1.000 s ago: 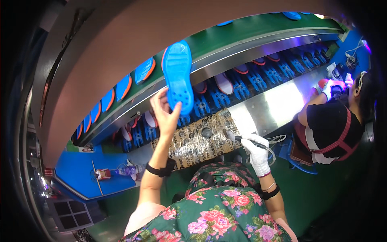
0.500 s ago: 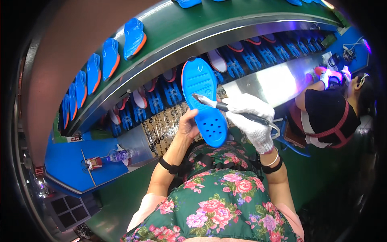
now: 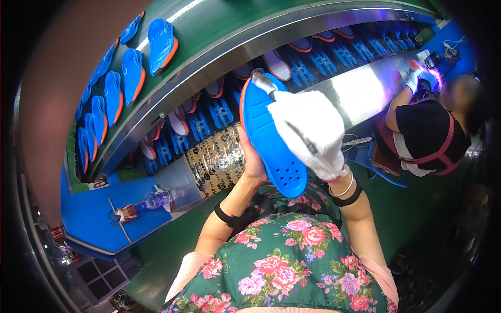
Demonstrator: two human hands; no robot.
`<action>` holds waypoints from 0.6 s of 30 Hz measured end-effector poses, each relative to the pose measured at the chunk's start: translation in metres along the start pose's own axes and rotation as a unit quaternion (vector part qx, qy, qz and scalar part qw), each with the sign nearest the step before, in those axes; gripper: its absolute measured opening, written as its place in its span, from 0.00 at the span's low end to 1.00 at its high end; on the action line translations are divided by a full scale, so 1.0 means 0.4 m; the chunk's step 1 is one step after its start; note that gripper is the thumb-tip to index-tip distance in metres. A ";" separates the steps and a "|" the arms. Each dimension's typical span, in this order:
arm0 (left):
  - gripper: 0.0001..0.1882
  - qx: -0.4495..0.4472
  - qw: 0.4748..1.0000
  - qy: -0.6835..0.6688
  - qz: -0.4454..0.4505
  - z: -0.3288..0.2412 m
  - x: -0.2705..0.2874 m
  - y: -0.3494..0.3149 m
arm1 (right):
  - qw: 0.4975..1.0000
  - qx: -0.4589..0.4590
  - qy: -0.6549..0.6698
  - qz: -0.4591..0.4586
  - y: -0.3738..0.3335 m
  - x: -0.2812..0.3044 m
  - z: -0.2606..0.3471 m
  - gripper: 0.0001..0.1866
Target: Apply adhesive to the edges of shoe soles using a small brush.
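Observation:
A blue shoe sole (image 3: pixel 259 124) with an orange edge is tilted in front of me, a cluster of small holes at its near end. My bare left hand (image 3: pixel 251 159) grips it from the left, with some fingers hidden behind it. In my white-gloved right hand (image 3: pixel 313 130) is a brush (image 3: pixel 264 85), its handle mostly covered by the glove. The brush's pale, dark-stained bristles are at the sole's far end, at the rim. The glove hides part of the sole's right side.
Several blue soles (image 3: pixel 133 78) with orange edges lie on a green conveyor belt (image 3: pixel 219 21). Below its metal edge, pale shoe uppers (image 3: pixel 276 64) and blue holders (image 3: pixel 199 126) stand in a row. Brown-taped ledge (image 3: pixel 216 159) ahead; plastic bottle (image 3: pixel 155 200) at left; a co-worker (image 3: pixel 430 122) at right.
My right hand has moved the brush from the sole's middle to its far end. The sole has shifted slightly right and nearer, and my left hand has moved farther up its side.

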State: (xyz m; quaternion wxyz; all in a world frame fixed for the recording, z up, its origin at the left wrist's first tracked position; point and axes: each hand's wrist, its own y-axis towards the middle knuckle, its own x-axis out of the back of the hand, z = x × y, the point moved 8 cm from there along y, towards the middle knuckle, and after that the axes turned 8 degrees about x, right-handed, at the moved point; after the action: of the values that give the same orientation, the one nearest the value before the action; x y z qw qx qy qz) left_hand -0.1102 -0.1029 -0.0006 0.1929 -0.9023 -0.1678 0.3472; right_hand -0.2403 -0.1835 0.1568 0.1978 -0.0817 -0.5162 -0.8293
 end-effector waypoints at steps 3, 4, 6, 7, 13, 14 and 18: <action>0.55 -0.017 1.000 -0.012 -0.004 -0.010 -0.021 -0.005 | 0.999 0.002 0.043 0.027 -0.028 -0.038 0.039 0.15; 0.55 -0.003 1.000 -0.011 0.012 -0.010 -0.001 0.000 | 0.997 -0.007 0.069 0.032 -0.033 -0.042 0.047 0.15; 0.56 -0.017 0.998 -0.023 0.058 -0.026 -0.004 -0.002 | 0.991 -0.053 0.122 0.020 -0.043 -0.042 0.037 0.15; 0.56 -0.023 0.997 -0.041 0.053 -0.030 -0.008 -0.002 | 0.986 -0.088 0.142 0.000 -0.052 -0.041 0.011 0.15; 0.56 -0.027 0.998 -0.039 0.039 -0.055 0.003 0.018 | 0.998 -0.005 0.060 -0.007 -0.017 -0.039 0.021 0.14; 0.56 -0.025 0.999 -0.029 0.031 -0.058 0.016 0.022 | 0.997 0.008 0.069 0.015 -0.022 -0.060 0.031 0.15; 0.57 -0.031 0.999 -0.022 0.000 -0.085 0.045 0.017 | 0.989 -0.034 0.146 0.008 -0.054 -0.087 0.019 0.14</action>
State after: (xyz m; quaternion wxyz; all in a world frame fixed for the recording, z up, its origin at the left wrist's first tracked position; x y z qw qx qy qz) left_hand -0.0728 -0.1088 0.0092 0.1612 -0.9000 -0.1827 0.3614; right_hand -0.2181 -0.1599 0.1305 0.2750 0.0290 -0.4529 -0.8476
